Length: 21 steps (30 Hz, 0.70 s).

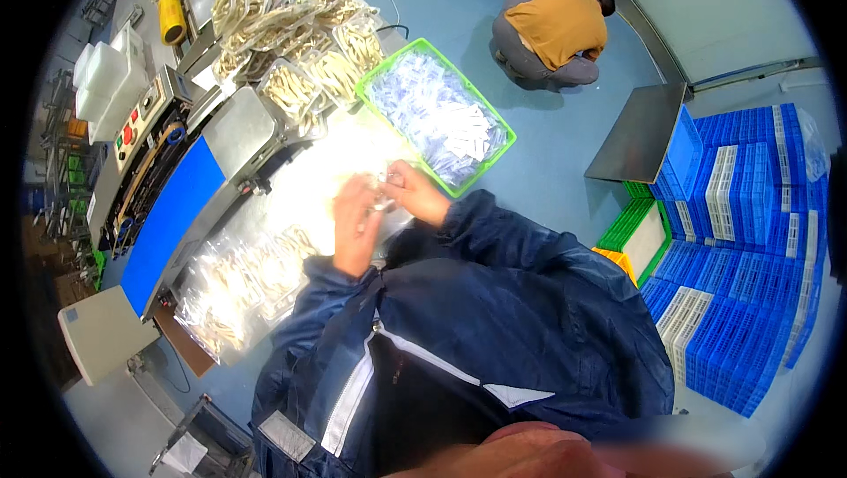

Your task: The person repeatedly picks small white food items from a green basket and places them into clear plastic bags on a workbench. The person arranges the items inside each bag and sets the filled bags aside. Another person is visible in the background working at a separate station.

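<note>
Before my chest, over the brightly lit tabletop, my two hands meet at a crumpled piece of clear plastic, perhaps a bag. The fingers of my right hand pinch its upper part. My left hand is blurred and touches or nearly touches the plastic; its grip is not clear. Just beyond my right hand stands a green crate heaped with small clear packets, with whiter ones on top. Nearer my left sleeve lie bagged pale, finger-like items, possibly mushrooms.
Clear trays of similar pale items are piled at the far end. A machine with a blue belt runs along the left, near white containers. Someone in an orange shirt squats on the floor. Blue crates are stacked at right.
</note>
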Each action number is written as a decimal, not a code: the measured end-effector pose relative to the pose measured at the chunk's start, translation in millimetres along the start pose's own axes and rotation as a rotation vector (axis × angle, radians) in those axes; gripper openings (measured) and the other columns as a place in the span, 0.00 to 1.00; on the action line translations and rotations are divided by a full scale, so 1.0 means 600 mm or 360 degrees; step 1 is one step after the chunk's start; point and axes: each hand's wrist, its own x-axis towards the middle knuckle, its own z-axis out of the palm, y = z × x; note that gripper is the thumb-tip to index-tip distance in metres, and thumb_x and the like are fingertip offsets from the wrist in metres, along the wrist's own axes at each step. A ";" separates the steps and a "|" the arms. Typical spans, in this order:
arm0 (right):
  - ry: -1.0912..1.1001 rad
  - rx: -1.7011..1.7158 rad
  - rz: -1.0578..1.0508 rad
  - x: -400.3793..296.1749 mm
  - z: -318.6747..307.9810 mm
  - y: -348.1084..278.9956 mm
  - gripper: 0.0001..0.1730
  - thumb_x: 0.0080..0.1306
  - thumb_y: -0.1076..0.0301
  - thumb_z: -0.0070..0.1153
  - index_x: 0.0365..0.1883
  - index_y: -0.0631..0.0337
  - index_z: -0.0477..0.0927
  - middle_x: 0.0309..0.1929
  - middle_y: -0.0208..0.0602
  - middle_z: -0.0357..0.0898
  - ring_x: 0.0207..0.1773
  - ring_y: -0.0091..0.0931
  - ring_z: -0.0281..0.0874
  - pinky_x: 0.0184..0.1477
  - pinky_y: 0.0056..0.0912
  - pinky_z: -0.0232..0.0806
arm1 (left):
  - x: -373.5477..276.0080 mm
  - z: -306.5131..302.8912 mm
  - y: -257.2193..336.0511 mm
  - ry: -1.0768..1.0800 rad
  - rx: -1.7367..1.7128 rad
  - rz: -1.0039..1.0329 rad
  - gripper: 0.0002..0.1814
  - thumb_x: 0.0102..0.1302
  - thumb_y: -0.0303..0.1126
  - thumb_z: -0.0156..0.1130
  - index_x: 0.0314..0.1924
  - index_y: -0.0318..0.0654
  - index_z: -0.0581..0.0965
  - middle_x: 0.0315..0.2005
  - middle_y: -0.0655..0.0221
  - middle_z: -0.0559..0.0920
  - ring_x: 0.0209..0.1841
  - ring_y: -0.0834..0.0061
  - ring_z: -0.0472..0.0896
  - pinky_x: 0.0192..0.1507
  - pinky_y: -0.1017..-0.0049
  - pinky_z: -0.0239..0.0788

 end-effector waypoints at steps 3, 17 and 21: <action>-0.0259 -0.0138 -0.0007 -0.022 -0.057 -0.050 0.12 0.72 0.66 0.59 0.48 0.59 0.71 0.36 0.30 0.78 0.38 0.21 0.77 0.40 0.25 0.73 | 0.003 -0.054 -0.045 0.0580 -0.0156 -0.0552 0.39 0.68 0.34 0.65 0.74 0.31 0.58 0.65 0.51 0.71 0.72 0.60 0.63 0.74 0.64 0.49; -0.0619 -0.0150 0.0065 -0.033 -0.079 -0.072 0.21 0.73 0.61 0.58 0.59 0.60 0.69 0.49 0.30 0.74 0.55 0.21 0.69 0.60 0.28 0.63 | -0.085 -0.072 -0.072 -0.0040 -0.2408 -0.1588 0.29 0.74 0.36 0.56 0.69 0.30 0.64 0.64 0.53 0.74 0.66 0.56 0.74 0.67 0.58 0.67; -0.0989 -0.0567 0.0067 -0.023 -0.113 -0.132 0.17 0.73 0.62 0.57 0.55 0.62 0.77 0.45 0.31 0.80 0.55 0.21 0.74 0.60 0.28 0.65 | -0.094 -0.095 -0.081 -0.0070 -0.2289 -0.1656 0.30 0.72 0.32 0.58 0.70 0.29 0.63 0.66 0.51 0.72 0.67 0.53 0.72 0.70 0.54 0.63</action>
